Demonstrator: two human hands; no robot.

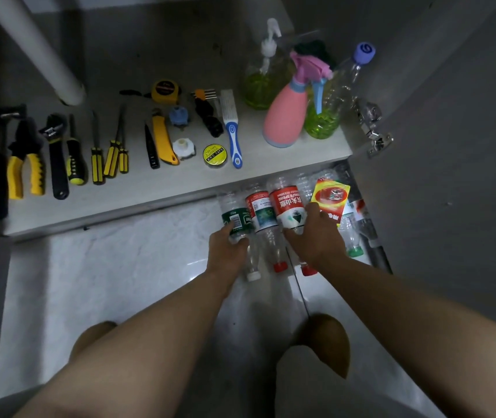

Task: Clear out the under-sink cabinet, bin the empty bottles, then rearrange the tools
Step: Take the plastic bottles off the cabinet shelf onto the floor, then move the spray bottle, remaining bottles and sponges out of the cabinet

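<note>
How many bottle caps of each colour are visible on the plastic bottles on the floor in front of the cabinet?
White cap: 1
Red caps: 2
Green cap: 1
Total: 4 caps in view

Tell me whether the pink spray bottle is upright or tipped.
Upright: the pink spray bottle stands on its base on the cabinet floor, trigger uppermost.

"P.V.C TAPE" on tape roll (pixel 215 155); "SPRING" on red-labelled bottle (pixel 288 206)
</note>
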